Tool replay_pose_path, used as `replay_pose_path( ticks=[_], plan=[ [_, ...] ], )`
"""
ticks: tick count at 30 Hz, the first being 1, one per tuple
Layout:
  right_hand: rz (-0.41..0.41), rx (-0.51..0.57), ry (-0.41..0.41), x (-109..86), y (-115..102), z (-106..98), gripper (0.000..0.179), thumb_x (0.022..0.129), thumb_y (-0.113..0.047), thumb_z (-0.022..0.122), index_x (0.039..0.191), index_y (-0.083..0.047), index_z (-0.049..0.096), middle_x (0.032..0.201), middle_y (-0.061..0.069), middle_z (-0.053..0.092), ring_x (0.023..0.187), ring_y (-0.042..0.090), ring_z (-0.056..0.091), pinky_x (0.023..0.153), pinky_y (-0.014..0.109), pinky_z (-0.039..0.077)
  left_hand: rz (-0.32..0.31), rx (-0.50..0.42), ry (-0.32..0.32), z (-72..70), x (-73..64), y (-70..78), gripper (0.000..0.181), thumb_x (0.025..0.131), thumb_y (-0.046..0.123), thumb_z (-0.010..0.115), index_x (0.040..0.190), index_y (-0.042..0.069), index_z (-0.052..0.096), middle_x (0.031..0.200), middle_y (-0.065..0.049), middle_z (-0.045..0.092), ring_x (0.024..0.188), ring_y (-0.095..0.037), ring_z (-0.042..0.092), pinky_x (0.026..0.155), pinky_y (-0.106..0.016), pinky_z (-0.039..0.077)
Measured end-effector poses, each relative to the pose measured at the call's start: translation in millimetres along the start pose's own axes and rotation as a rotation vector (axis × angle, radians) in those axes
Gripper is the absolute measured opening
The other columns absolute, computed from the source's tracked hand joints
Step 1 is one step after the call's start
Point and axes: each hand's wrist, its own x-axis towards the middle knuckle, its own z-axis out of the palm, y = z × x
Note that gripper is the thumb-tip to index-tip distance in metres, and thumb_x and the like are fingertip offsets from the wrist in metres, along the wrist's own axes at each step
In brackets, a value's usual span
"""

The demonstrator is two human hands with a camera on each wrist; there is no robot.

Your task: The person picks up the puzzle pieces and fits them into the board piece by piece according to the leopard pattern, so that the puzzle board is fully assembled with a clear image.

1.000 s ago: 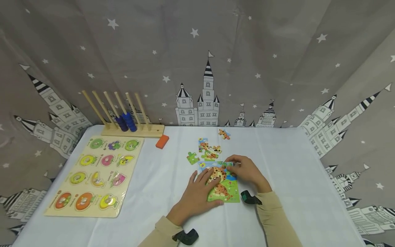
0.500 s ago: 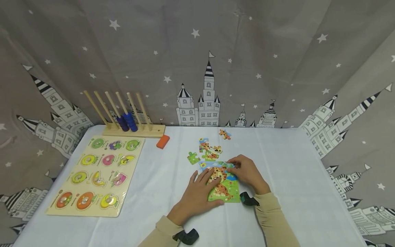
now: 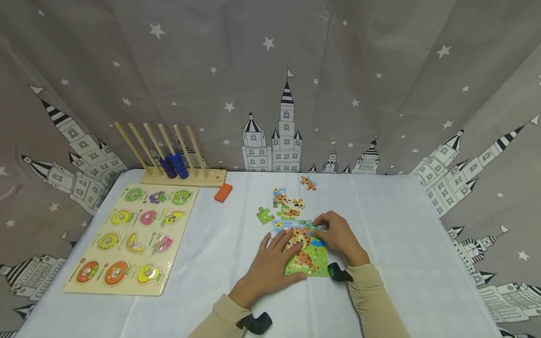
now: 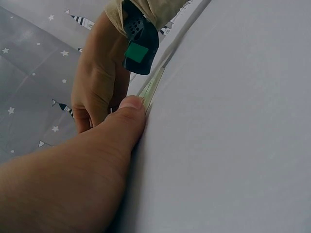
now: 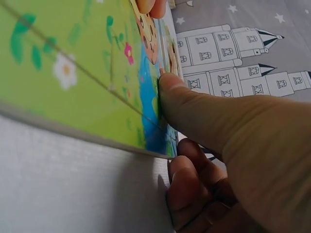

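My left hand (image 3: 274,265) lies spread over the leopard puzzle (image 3: 318,259); my right hand (image 3: 340,234) pinches its far right corner. More puzzle pieces (image 3: 289,211) lie beyond. Leftward, a pale board (image 3: 122,254) holds twelve colourful pieces (image 3: 116,273) in rows; behind, a peg stand (image 3: 215,178) carries blue rings (image 3: 180,166) on two pegs.

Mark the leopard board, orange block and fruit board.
Leopard board (image 3: 317,257), head view, green lower area.
Orange block (image 3: 223,193), head view, middle of top.
Fruit board (image 3: 127,229), head view, bare patch near middle.
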Motion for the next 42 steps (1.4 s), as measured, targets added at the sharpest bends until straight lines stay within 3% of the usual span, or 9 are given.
replay_pose_path(
  ticks=[6,12,15,21,28,32,37,42],
  plan=[
    [0.002,-0.006,-0.018,0.8,-0.2,-3.2,0.022,0.086,-0.022,0.083,0.103,-0.01,0.074,0.093,0.004,0.06,0.083,0.016,0.053,0.074,0.03,0.045,-0.012,-0.011,-0.028,3.6,0.8,-1.6,0.081,0.091,0.078,0.047,0.157,0.032,0.04,0.171,-0.004,0.025,0.159,-0.027,0.02,0.125,-0.061,0.02],
    [0.038,0.037,-0.034,7.2,4.7,-16.2,0.026,0.095,-0.031,0.072,0.109,-0.008,0.071,0.101,0.006,0.069,0.088,0.017,0.062,0.08,0.035,0.051,0.009,-0.044,-0.046,3.3,0.8,-2.1,0.081,0.092,0.077,0.048,0.157,0.029,0.039,0.171,-0.006,0.024,0.159,-0.027,0.02,0.125,-0.062,0.02],
    [0.063,0.055,-0.017,24.4,6.7,-20.7,0.033,0.097,-0.034,0.069,0.116,-0.007,0.069,0.108,0.01,0.071,0.097,0.023,0.065,0.088,0.041,0.054,0.012,-0.046,-0.046,1.8,-0.7,-3.1,0.079,0.092,0.076,0.049,0.156,0.029,0.041,0.171,-0.006,0.024,0.159,-0.028,0.021,0.125,-0.063,0.021],
    [0.107,0.097,0.044,78.2,9.0,-25.6,0.047,0.099,-0.036,0.066,0.133,-0.004,0.062,0.125,0.018,0.066,0.114,0.031,0.062,0.1,0.047,0.051,0.002,-0.061,-0.06,0.5,-1.5,-5.3,0.078,0.092,0.075,0.05,0.157,0.032,0.04,0.171,-0.005,0.021,0.159,-0.028,0.019,0.126,-0.062,0.018],
    [0.129,-0.011,0.027,118.7,-2.6,-24.6,0.057,0.097,-0.039,0.068,0.139,-0.001,0.06,0.137,0.021,0.062,0.127,0.036,0.059,0.108,0.049,0.049,0.009,-0.046,-0.05,0.9,-2.8,-5.7,0.077,0.092,0.077,0.048,0.156,0.034,0.041,0.171,-0.005,0.023,0.159,-0.027,0.021,0.125,-0.062,0.021],
    [0.13,-0.043,0.047,126.8,-10.5,-21.4,0.057,0.094,-0.037,0.073,0.135,0.001,0.063,0.137,0.022,0.063,0.126,0.038,0.059,0.107,0.05,0.05,0.007,-0.035,-0.039,-1.4,-3.9,-4.9,0.077,0.092,0.076,0.049,0.155,0.033,0.042,0.171,-0.005,0.025,0.158,-0.027,0.023,0.124,-0.062,0.023],
    [0.188,-0.033,0.069,128.6,-15.5,-18.9,0.051,0.091,-0.031,0.075,0.13,0.001,0.065,0.132,0.021,0.064,0.12,0.038,0.061,0.102,0.049,0.052,0.016,-0.044,-0.049,-3.2,-4.2,-4.0,0.077,0.092,0.076,0.048,0.155,0.033,0.043,0.171,-0.004,0.024,0.158,-0.027,0.023,0.124,-0.061,0.023],
    [0.19,0.061,0.094,125.5,-11.8,-20.5,0.038,0.098,-0.026,0.067,0.126,-0.001,0.064,0.119,0.019,0.066,0.107,0.033,0.062,0.09,0.043,0.052,0.014,-0.04,-0.046,-2.6,-3.1,-4.4,0.077,0.092,0.076,0.049,0.155,0.033,0.043,0.17,-0.005,0.026,0.158,-0.028,0.024,0.124,-0.061,0.023]
  ],
)
